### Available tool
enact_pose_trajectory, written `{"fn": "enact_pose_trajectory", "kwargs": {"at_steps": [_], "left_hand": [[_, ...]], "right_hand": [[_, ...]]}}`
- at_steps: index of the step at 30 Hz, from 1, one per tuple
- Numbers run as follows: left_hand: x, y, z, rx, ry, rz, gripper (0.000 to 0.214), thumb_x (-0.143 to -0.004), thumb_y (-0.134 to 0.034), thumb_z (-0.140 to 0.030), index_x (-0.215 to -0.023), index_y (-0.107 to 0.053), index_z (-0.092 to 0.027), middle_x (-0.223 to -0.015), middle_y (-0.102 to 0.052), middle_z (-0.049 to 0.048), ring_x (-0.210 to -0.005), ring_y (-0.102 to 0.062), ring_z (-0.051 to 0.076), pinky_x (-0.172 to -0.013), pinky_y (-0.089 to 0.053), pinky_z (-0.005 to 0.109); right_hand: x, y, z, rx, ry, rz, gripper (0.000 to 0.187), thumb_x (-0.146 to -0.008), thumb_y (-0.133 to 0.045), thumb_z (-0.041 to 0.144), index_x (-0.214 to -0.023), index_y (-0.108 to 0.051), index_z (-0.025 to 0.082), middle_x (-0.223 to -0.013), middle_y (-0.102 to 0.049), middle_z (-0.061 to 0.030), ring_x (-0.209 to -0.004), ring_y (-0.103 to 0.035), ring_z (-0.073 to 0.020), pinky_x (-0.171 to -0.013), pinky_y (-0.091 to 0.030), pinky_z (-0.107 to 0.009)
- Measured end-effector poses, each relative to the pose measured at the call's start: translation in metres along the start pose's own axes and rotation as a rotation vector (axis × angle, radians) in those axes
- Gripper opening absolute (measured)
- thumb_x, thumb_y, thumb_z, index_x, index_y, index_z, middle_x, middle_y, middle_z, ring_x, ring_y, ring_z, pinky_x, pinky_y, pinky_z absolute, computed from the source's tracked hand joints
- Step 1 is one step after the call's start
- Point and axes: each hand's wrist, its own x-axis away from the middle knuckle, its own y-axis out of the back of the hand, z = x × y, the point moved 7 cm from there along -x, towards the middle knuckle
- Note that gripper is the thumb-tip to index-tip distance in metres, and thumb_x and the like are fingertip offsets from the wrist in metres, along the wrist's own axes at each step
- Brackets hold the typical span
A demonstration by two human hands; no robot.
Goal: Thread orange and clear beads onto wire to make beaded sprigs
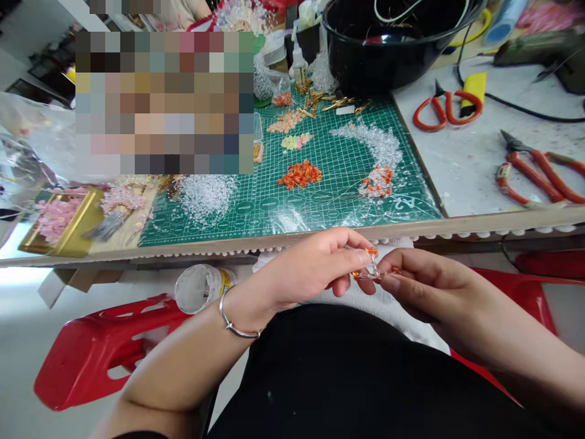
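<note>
My left hand [326,265] is closed in a pinch on a small beaded piece [373,268] of clear and orange beads, held above my lap in front of the table edge. From the other side, the fingertips of my right hand [423,283] pinch the same piece near an orange bead. Fingers cover part of it, so its full shape is hidden. Beyond my hands, a pile of orange beads [300,175] lies on the green cutting mat [256,222]. To its right is a cluster of clear beads [381,143] with orange ones among them and thin wires.
Red-handled pliers [542,167] and red-handled cutters [450,111] lie on the table's right side. A black basin [393,49] stands at the back. More clear beads [205,198] are heaped at the mat's left. Below are a red stool [105,341] and a white tub [198,289].
</note>
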Motion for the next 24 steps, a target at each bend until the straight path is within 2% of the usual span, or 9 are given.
{"fn": "enact_pose_trajectory", "kwargs": {"at_steps": [2,5,8,12,16,20,24], "left_hand": [[0.0,0.0,0.004,0.12,0.019,-0.039,0.017,-0.089,-0.053,-0.024,-0.103,-0.058,-0.017,-0.081,-0.072,0.0057,-0.056,-0.052,0.008,-0.052,-0.032,0.022],[0.001,-0.003,0.009,0.246,0.005,-0.051,0.026,-0.078,-0.05,-0.014,-0.101,-0.06,-0.016,-0.082,-0.071,0.005,-0.059,-0.056,0.008,-0.05,-0.027,0.022],[0.003,-0.01,0.013,0.272,0.01,-0.02,0.03,-0.073,-0.052,-0.01,-0.101,-0.061,-0.018,-0.081,-0.068,0.0016,-0.063,-0.055,0.007,-0.054,-0.03,0.022],[0.006,-0.016,0.011,0.195,0.007,-0.023,0.012,-0.082,-0.064,-0.018,-0.094,-0.061,-0.017,-0.076,-0.062,-0.002,-0.066,-0.049,0.007,-0.062,-0.035,0.022],[0.006,-0.017,0.005,0.171,-0.06,-0.083,0.016,-0.083,-0.071,-0.029,-0.086,-0.062,-0.016,-0.068,-0.05,-0.0062,-0.06,-0.039,0.006,-0.058,-0.03,0.023],[0.004,-0.015,0.004,0.15,-0.07,-0.108,0.018,-0.084,-0.07,-0.031,-0.078,-0.063,-0.016,-0.062,-0.046,-0.007,-0.055,-0.033,0.006,-0.056,-0.028,0.023],[0.005,-0.012,0.002,0.158,-0.063,-0.082,0.014,-0.08,-0.073,-0.029,-0.078,-0.068,-0.016,-0.062,-0.052,-0.0042,-0.057,-0.041,0.007,-0.057,-0.032,0.023]], "right_hand": [[-0.001,0.003,-0.008,-0.121,0.004,-0.048,0.035,-0.088,-0.068,0.057,-0.085,-0.064,0.022,-0.063,-0.041,0.0057,-0.053,-0.025,-0.0083,-0.046,-0.018,-0.022],[0.0,0.004,-0.015,-0.253,0.023,-0.092,0.032,-0.087,-0.072,0.053,-0.086,-0.063,0.022,-0.062,-0.043,0.0064,-0.052,-0.025,-0.0074,-0.046,-0.019,-0.022],[0.002,0.005,-0.014,-0.312,0.052,-0.128,0.033,-0.084,-0.075,0.054,-0.084,-0.064,0.022,-0.057,-0.04,0.0074,-0.05,-0.023,-0.0069,-0.044,-0.017,-0.022],[0.004,0.007,-0.008,-0.291,0.09,-0.196,0.03,-0.083,-0.077,0.053,-0.082,-0.067,0.024,-0.056,-0.039,0.007,-0.048,-0.026,-0.0076,-0.042,-0.018,-0.022],[0.006,0.006,-0.001,-0.173,0.158,-0.218,0.029,-0.085,-0.073,0.054,-0.081,-0.068,0.026,-0.055,-0.036,0.0068,-0.047,-0.027,-0.0094,-0.04,-0.022,-0.022],[0.011,0.005,0.001,-0.079,0.218,-0.179,0.026,-0.09,-0.068,0.051,-0.083,-0.063,0.027,-0.059,-0.041,0.0064,-0.049,-0.031,-0.01,-0.042,-0.028,-0.021],[0.013,0.01,-0.006,-0.035,0.246,-0.056,0.018,-0.096,-0.06,0.047,-0.1,-0.062,0.03,-0.067,-0.047,0.0048,-0.056,-0.04,-0.0117,-0.049,-0.038,-0.022]]}}
